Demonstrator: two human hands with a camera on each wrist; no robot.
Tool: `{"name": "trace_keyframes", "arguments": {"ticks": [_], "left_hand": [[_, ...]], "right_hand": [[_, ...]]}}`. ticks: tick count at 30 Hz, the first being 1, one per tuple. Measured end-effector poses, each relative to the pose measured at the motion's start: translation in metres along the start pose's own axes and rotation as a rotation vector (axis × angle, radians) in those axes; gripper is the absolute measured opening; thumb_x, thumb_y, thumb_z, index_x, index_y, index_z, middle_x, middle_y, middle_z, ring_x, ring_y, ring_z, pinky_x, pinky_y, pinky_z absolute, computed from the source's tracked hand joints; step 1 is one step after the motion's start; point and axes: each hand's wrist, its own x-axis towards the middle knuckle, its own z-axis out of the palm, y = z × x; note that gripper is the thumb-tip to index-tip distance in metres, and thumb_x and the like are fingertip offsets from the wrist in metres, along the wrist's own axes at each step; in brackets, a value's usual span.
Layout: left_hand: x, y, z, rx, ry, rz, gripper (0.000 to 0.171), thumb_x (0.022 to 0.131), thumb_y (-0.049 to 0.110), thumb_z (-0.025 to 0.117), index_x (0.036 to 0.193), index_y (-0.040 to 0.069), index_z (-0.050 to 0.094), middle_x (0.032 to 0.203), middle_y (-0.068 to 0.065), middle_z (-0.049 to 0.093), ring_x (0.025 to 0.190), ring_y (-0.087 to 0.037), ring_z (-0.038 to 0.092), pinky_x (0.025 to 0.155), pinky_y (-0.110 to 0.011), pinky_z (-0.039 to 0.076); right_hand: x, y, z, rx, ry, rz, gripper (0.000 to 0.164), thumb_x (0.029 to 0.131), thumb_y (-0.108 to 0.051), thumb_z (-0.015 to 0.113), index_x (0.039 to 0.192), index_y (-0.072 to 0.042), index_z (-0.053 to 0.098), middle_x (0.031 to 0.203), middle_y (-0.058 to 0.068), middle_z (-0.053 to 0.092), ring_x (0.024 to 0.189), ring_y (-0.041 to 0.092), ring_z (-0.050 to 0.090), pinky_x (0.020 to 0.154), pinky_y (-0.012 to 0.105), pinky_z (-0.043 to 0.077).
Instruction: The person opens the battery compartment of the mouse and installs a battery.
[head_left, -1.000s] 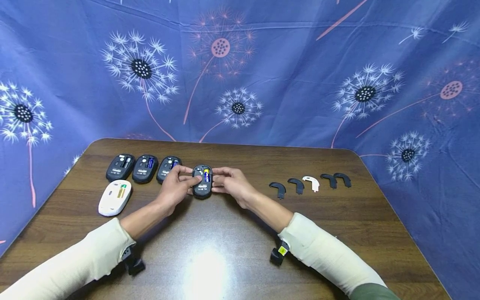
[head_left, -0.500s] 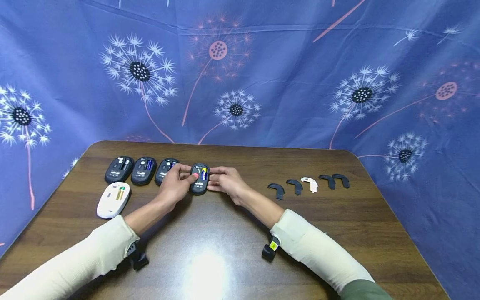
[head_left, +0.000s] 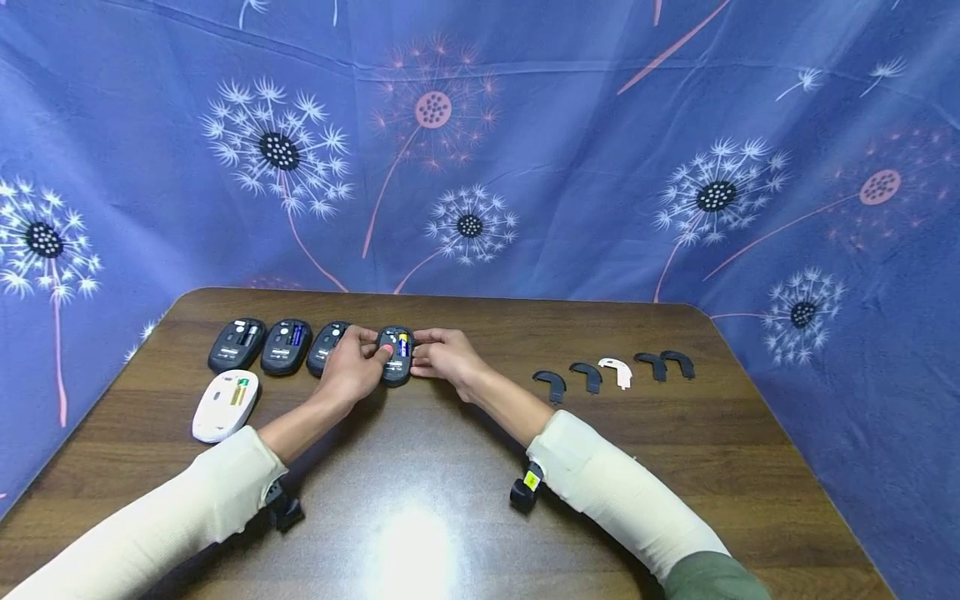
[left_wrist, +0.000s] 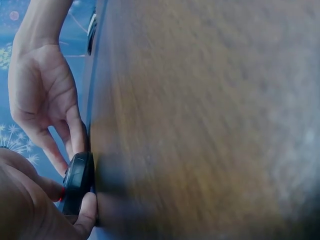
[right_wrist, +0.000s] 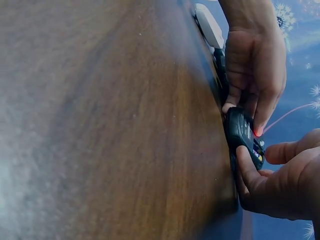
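Observation:
A black computer mouse (head_left: 397, 374) lies underside up at the end of the row, its open battery slot holding a yellow-and-blue battery (head_left: 404, 344). My left hand (head_left: 351, 367) grips its left side, the thumb reaching over the underside, where a red glow lights the thumb tip. On the opposite side my right hand (head_left: 447, 358) holds the mouse's edge between thumb and fingers. In the right wrist view, the right index fingertip (right_wrist: 274, 153) is close to the battery slot, with the thumb on the mouse's near side. The left wrist view shows the mouse (left_wrist: 77, 180) low over the wood.
To the left, more upturned black mice (head_left: 287, 347) stand in a row, batteries showing. A white mouse (head_left: 225, 406) lies in front of them. At right, several curved black battery covers (head_left: 551, 385) and a white cover (head_left: 618, 372) lie on the wooden table (head_left: 637, 483).
Both hands have shifted the mouse slightly left, toward the other black mice. A red glow has appeared at my left thumb tip. The head view has tilted a little.

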Motion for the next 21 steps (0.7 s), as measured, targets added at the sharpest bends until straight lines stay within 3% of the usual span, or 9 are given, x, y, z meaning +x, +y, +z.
{"name": "trace_keyframes", "arguments": {"ticks": [7,16,21], "left_hand": [[0.006,-0.002,0.002,0.023,-0.016,0.004,0.04,0.115,0.023,0.064,0.145,-0.004,0.055,0.151,-0.033,0.067,0.148,-0.045,0.064,0.132,-0.062,0.044],[0.025,-0.024,0.004,0.054,-0.05,0.037,0.044,0.113,0.024,0.065,0.146,-0.003,0.057,0.143,-0.029,0.074,0.137,-0.043,0.071,0.123,-0.061,0.051],[0.025,-0.022,-0.002,0.131,-0.08,0.048,0.052,0.111,0.031,0.069,0.15,-0.001,0.055,0.144,-0.026,0.072,0.137,-0.045,0.068,0.12,-0.062,0.053]], "right_hand": [[0.005,0.0,-0.003,-0.03,0.003,0.004,0.051,0.107,0.006,0.06,0.158,0.004,0.06,0.141,0.03,0.074,0.086,0.015,0.074,0.094,0.032,0.072],[0.005,0.0,-0.006,-0.057,-0.012,0.011,0.049,0.108,0.004,0.06,0.158,0.002,0.061,0.14,0.026,0.075,0.093,0.015,0.075,0.099,0.034,0.071],[0.0,-0.002,-0.015,-0.076,-0.031,0.004,0.049,0.111,-0.001,0.061,0.16,0.0,0.06,0.143,0.026,0.074,0.104,0.021,0.075,0.099,0.038,0.072]]}}
